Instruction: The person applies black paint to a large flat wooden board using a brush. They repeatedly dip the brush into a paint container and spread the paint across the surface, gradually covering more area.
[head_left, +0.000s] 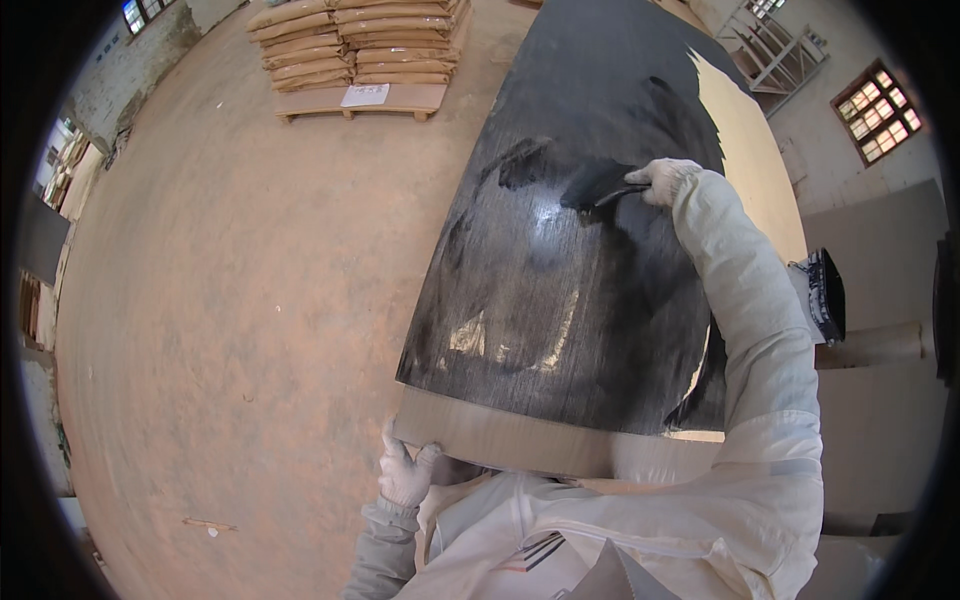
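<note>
A large flat board point(520, 290) lies before me, its upper face mostly covered in wet, streaky black paint. Pale bare surface shows along its right side and in small patches near its front. In my gloved right hand point(665, 182) is a black-smeared paintbrush point(605, 195), pressed to the painted face around the middle; the fingers close round its handle. My gloved left hand point(408, 470) grips the near left corner, below the painted surface, with the thumb against the pale front edge point(500, 432). Some of its fingers are hidden by the corner.
Beyond the board to the left, brown sacks point(350, 45) are stacked on a wooden pallet point(400, 100). A paint-smeared black container point(824, 295) stands beside the board's right edge. A metal frame point(775, 55) is at the far right, near a barred window point(877, 112). Dusty floor point(240, 300) stretches along the left.
</note>
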